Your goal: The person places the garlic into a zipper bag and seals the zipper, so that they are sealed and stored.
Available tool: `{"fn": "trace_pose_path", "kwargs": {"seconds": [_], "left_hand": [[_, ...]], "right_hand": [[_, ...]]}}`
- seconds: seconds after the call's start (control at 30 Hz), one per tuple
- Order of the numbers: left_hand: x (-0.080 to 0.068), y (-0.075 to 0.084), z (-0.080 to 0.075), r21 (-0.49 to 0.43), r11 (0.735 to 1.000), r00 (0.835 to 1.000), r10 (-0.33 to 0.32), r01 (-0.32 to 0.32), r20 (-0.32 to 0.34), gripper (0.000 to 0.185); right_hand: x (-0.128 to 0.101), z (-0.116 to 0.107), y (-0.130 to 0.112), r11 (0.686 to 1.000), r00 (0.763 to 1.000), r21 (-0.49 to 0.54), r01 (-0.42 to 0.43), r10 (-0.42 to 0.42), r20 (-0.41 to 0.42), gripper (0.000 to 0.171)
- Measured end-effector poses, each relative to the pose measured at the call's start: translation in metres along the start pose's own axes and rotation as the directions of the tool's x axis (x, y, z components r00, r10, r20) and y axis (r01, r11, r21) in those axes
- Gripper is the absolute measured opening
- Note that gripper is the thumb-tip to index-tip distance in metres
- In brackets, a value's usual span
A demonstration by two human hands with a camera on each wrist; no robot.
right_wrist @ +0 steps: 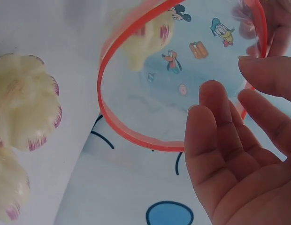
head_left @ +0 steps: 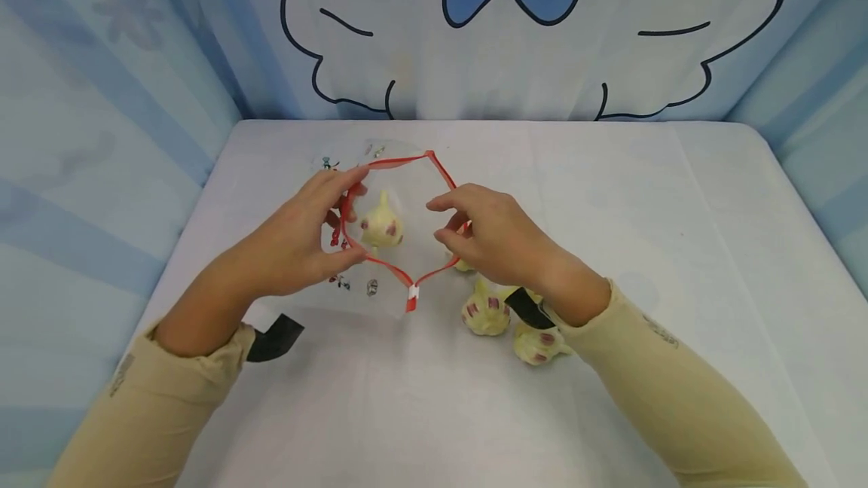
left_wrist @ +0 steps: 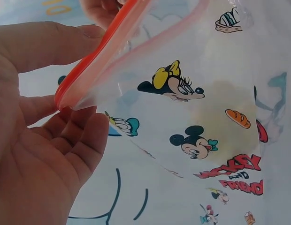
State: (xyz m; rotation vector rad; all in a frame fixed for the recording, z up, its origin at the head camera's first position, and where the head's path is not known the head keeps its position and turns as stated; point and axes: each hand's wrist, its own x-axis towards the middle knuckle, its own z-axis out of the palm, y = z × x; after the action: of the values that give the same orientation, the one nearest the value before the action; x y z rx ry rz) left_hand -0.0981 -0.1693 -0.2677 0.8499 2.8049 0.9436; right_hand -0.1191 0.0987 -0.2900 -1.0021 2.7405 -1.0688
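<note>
In the head view a clear zip bag [head_left: 407, 295] with a red zipper rim gapes wide between both hands. Its clear side carries cartoon prints, plain in the left wrist view. My left hand [head_left: 305, 236] holds the bag's left edge, with the rim passing between thumb and fingers. A garlic bulb [head_left: 382, 226] shows within the outline of the red rim. Over the right side of the mouth is my right hand [head_left: 498, 232], its fingers loosely bent and nothing between fingertips and thumb. In the right wrist view the red rim [right_wrist: 101, 79] runs behind those fingers.
Garlic bulbs lie on the white table just right of the bag: one bulb [head_left: 486, 312] below the right wrist, another bulb [head_left: 537, 345] nearer me, others partly hidden by the right hand. A printed curtain [head_left: 420, 36] stands behind the table.
</note>
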Motion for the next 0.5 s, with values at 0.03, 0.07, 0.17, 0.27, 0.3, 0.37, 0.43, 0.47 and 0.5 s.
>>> {"fn": "trace_pose_path", "kwargs": {"seconds": [0.03, 0.07, 0.17, 0.27, 0.3, 0.37, 0.43, 0.47, 0.5], "left_hand": [[0.000, 0.000, 0.000, 0.004, 1.000, 1.000, 0.001, -0.001, -0.001, 0.090], [0.000, 0.000, 0.000, 0.008, 1.000, 1.000, -0.001, 0.001, -0.001, 0.091], [0.000, 0.000, 0.001, 0.014, 1.000, 1.000, -0.007, 0.007, 0.000, 0.091], [0.000, 0.000, 0.000, 0.016, 1.000, 1.000, -0.015, 0.015, 0.003, 0.091], [0.000, 0.000, 0.000, 0.017, 1.000, 1.000, -0.014, 0.014, 0.004, 0.091], [0.000, 0.000, 0.000, 0.016, 1.000, 1.000, -0.013, 0.013, 0.005, 0.091], [0.000, 0.000, 0.000, 0.018, 1.000, 1.000, -0.011, 0.011, 0.004, 0.090], [0.000, 0.000, 0.000, 0.018, 1.000, 1.000, -0.010, 0.010, 0.004, 0.090], [0.000, 0.000, 0.001, 0.019, 1.000, 1.000, -0.009, 0.009, 0.002, 0.090]], "right_hand": [[-0.001, -0.001, 0.000, 1.000, 1.000, -0.001, 0.001, -0.001, 0.000, 0.035], [-0.002, -0.001, 0.001, 1.000, 1.000, 0.000, 0.002, -0.002, 0.001, 0.035], [-0.006, -0.004, 0.003, 1.000, 1.000, -0.007, 0.011, -0.011, -0.001, 0.035], [-0.010, -0.006, 0.005, 0.999, 1.000, -0.018, 0.026, -0.027, -0.008, 0.034], [-0.011, -0.007, 0.006, 0.999, 0.999, -0.021, 0.033, -0.033, -0.011, 0.034], [-0.014, -0.007, 0.008, 0.999, 0.999, -0.026, 0.041, -0.041, -0.012, 0.033], [-0.017, -0.008, 0.009, 0.998, 0.999, -0.032, 0.047, -0.047, -0.010, 0.033], [-0.019, -0.008, 0.010, 0.998, 0.999, -0.032, 0.047, -0.047, -0.009, 0.032], [-0.020, -0.009, 0.011, 0.998, 0.999, -0.032, 0.049, -0.049, -0.006, 0.032]]}}
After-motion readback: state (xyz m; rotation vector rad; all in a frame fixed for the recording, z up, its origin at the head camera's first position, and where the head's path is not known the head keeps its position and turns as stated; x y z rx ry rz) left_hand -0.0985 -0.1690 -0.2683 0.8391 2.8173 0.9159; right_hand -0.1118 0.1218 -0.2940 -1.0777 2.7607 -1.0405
